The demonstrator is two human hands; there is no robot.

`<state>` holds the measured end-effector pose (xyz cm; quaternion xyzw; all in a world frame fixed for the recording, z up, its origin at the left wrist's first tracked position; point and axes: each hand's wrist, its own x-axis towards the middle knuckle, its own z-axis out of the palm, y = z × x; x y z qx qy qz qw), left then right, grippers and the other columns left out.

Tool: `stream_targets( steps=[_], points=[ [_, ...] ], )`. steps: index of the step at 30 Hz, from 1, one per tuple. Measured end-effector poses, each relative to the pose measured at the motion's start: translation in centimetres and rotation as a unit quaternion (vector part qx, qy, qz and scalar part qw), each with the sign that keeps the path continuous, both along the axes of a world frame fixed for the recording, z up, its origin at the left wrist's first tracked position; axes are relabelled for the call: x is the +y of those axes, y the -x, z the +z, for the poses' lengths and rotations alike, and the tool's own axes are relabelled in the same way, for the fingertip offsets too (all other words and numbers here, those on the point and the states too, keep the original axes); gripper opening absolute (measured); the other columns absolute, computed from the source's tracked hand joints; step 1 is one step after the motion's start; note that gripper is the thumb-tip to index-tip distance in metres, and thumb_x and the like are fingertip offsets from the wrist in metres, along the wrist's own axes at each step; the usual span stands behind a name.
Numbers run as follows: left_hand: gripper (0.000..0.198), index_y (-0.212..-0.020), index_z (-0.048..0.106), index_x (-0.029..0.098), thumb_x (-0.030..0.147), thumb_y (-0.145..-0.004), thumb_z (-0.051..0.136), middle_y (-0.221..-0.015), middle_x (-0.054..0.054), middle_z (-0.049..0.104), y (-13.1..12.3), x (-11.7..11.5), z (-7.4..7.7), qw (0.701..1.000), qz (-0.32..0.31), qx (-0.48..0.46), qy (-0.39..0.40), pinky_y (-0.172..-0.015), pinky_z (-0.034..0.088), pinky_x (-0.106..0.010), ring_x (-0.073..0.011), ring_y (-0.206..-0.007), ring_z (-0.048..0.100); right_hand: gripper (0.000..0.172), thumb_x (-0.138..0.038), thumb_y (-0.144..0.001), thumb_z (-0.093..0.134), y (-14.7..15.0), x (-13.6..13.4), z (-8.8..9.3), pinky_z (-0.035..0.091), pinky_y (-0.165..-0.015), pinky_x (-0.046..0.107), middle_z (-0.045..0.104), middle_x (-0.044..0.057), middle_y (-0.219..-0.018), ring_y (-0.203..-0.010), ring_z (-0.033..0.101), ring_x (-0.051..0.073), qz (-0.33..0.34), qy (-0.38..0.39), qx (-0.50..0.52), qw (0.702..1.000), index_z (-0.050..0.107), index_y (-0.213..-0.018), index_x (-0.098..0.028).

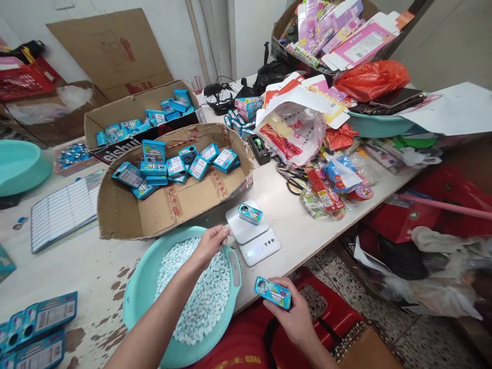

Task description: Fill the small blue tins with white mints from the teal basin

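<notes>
My right hand (294, 312) grips a small blue candy tin (272, 293) with a round window and printed lettering, low in front of the table edge. My left hand (209, 245) reaches over a turquoise basin (129, 302) of pale blue and white candies (203, 312). Its fingertips are pinched together by the left edge of a white digital scale (261, 247); whatever they hold is too small to make out. On the scale's plate lies another blue tin (250, 213), apart from both hands.
Behind the basin stands an open cardboard box (192, 200) with several blue tins; a second box (92, 123) behind it holds more. Scissors (294, 183), a tape dispenser (260, 148) and snack packets (326, 192) lie to the right. Packed tins (49, 312) sit at lower left.
</notes>
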<state>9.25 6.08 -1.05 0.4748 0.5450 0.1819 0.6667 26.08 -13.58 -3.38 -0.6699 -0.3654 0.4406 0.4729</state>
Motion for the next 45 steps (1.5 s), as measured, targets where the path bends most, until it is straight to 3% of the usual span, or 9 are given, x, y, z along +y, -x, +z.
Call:
stream_targets(
  steps=[5, 9, 12, 16, 21, 27, 36, 40, 45],
  points=[
    [0.029, -0.075, 0.058, 0.017, 0.046, -0.076, 0.055, -0.058, 0.004, 0.046, -1.7, 2.9, -0.4, 0.981, -0.049, 0.077, -0.171, -0.051, 0.027, -0.022, -0.0095, -0.053, 0.039, 0.028, -0.027, -0.064, 0.076, -0.3, 0.4, -0.1, 0.054, -0.074, 0.029, 0.069, 0.005, -0.087, -0.078, 0.066, 0.021, -0.002, 0.007, 0.005, 1.000, 0.065, -0.090, -0.020],
    [0.019, -0.077, 0.059, 0.018, 0.037, -0.077, 0.056, -0.065, 0.002, 0.055, -3.3, 4.9, -0.2, 0.954, -0.102, 0.165, -0.228, -0.056, 0.033, -0.024, -0.0129, -0.060, 0.047, 0.029, -0.029, -0.065, 0.075, -0.6, 0.6, -0.1, 0.054, -0.072, 0.028, 0.069, 0.004, -0.086, -0.077, 0.066, 0.021, -0.011, 0.011, 0.010, 1.000, 0.065, -0.090, -0.020],
    [0.008, -0.076, 0.060, 0.018, 0.023, -0.078, 0.053, -0.074, -0.001, 0.058, -4.5, 5.8, 0.3, 0.909, -0.184, 0.236, -0.292, -0.063, 0.036, -0.026, -0.0151, -0.068, 0.052, 0.030, -0.032, -0.064, 0.075, -0.7, 0.7, -0.1, 0.054, -0.071, 0.029, 0.069, 0.005, -0.085, -0.075, 0.066, 0.022, -0.019, 0.016, 0.015, 1.000, 0.065, -0.089, -0.019],
    [0.018, -0.080, 0.061, 0.017, 0.013, -0.082, 0.044, -0.085, -0.006, 0.057, -5.8, 6.4, 0.8, 0.826, -0.288, 0.307, -0.374, -0.066, 0.038, -0.028, -0.0179, -0.077, 0.055, 0.033, -0.036, -0.064, 0.076, -0.8, 0.8, -0.2, 0.054, -0.072, 0.032, 0.071, 0.007, -0.085, -0.076, 0.066, 0.023, -0.026, 0.025, 0.015, 0.999, 0.065, -0.089, -0.019],
    [0.026, -0.092, 0.061, 0.016, 0.006, -0.081, 0.040, -0.092, -0.008, 0.056, -6.7, 6.8, 1.3, 0.765, -0.348, 0.371, -0.396, -0.066, 0.038, -0.029, -0.0186, -0.080, 0.056, 0.032, -0.036, -0.066, 0.075, -0.7, 0.9, -0.4, 0.053, -0.072, 0.033, 0.071, 0.006, -0.085, -0.076, 0.066, 0.023, -0.031, 0.031, 0.026, 0.999, 0.064, -0.090, -0.019],
    [0.028, -0.094, 0.061, 0.017, 0.004, -0.077, 0.043, -0.093, -0.008, 0.055, -6.8, 7.1, 1.5, 0.767, -0.349, 0.353, -0.406, -0.064, 0.038, -0.029, -0.0194, -0.079, 0.056, 0.031, -0.034, -0.066, 0.075, -0.8, 0.9, -0.4, 0.053, -0.071, 0.031, 0.070, 0.006, -0.084, -0.075, 0.065, 0.022, -0.033, 0.029, 0.024, 0.999, 0.064, -0.090, -0.019],
    [0.022, -0.096, 0.061, 0.019, 0.011, -0.084, 0.045, -0.096, -0.005, 0.058, -6.0, 6.3, 1.5, 0.826, -0.255, 0.280, -0.417, -0.075, 0.041, -0.027, -0.0175, -0.088, 0.056, 0.032, -0.036, -0.065, 0.076, -0.8, 0.8, -0.4, 0.054, -0.069, 0.030, 0.069, 0.005, -0.083, -0.074, 0.065, 0.021, -0.041, 0.028, 0.025, 0.998, 0.064, -0.089, -0.019],
    [0.019, -0.097, 0.064, 0.021, 0.030, -0.086, 0.052, -0.097, -0.006, 0.056, -6.1, 4.7, 1.3, 0.797, -0.299, 0.314, -0.421, -0.072, 0.041, -0.028, -0.0204, -0.094, 0.053, 0.032, -0.038, -0.066, 0.075, -0.5, 0.7, -0.5, 0.055, -0.069, 0.030, 0.069, 0.004, -0.082, -0.073, 0.065, 0.021, -0.035, 0.031, 0.023, 0.999, 0.064, -0.090, -0.019],
    [0.019, -0.096, 0.065, 0.023, 0.028, -0.087, 0.050, -0.095, -0.005, 0.057, -6.4, 4.1, 0.2, 0.771, -0.348, 0.324, -0.423, -0.069, 0.040, -0.028, -0.0206, -0.092, 0.052, 0.032, -0.039, -0.066, 0.075, -0.4, 0.7, -0.3, 0.055, -0.068, 0.030, 0.069, 0.004, -0.082, -0.073, 0.065, 0.021, -0.033, 0.024, 0.016, 0.999, 0.064, -0.089, -0.020]
  ],
)
